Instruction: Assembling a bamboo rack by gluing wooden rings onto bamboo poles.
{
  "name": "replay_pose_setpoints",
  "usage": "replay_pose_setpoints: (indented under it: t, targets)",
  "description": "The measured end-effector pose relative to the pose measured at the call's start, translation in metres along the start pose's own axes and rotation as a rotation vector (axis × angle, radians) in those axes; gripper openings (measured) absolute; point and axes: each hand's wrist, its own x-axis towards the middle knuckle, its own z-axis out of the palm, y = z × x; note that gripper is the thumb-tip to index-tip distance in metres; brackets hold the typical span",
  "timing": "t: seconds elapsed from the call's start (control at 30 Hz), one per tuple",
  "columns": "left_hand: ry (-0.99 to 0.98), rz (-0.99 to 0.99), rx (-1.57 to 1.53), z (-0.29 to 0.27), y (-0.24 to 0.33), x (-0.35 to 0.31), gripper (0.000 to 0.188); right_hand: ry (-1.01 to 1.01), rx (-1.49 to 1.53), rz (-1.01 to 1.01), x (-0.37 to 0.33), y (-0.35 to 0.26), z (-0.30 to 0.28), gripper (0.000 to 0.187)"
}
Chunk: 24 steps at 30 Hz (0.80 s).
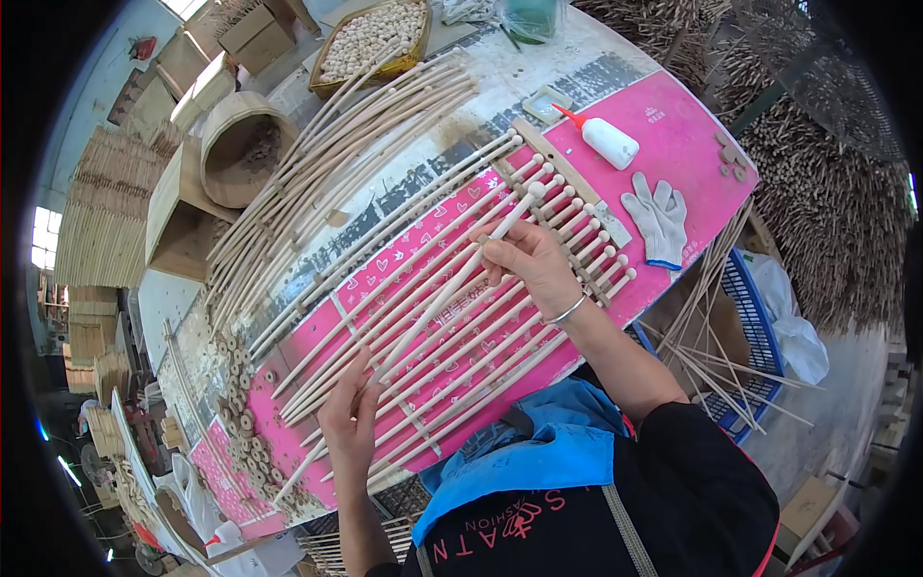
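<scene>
A pale wooden stick with a ball on one end lies slantwise between my two hands, raised over the pink mat. My right hand pinches it below the ball, thumb against fingers. The fingers of my left hand close round its lower end. Under it, several similar ball-tipped sticks rest side by side, their balls toward the upper right. A slatted wooden rack keeps them spaced near the ball ends. Two more long sticks run along the far side.
A white glue bottle with a red nozzle and a white glove lie right of the rack. Bare sticks and a tray of wooden balls are farther back. Wooden rings scatter at left; a blue crate stands at right.
</scene>
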Motion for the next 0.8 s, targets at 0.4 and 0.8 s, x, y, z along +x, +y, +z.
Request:
replay_pose_setpoints:
  t: [0.4,0.8]
  targets:
    - [0.025,0.093,0.069,-0.001,-0.008,0.007,0.031,-0.083,0.090,0.099,-0.005,-0.001,-0.011,0.045]
    - [-0.046,0.065,0.108,-0.004,-0.013,0.021,0.032,-0.016,-0.002,0.100,0.000,0.002,-0.021,0.041]
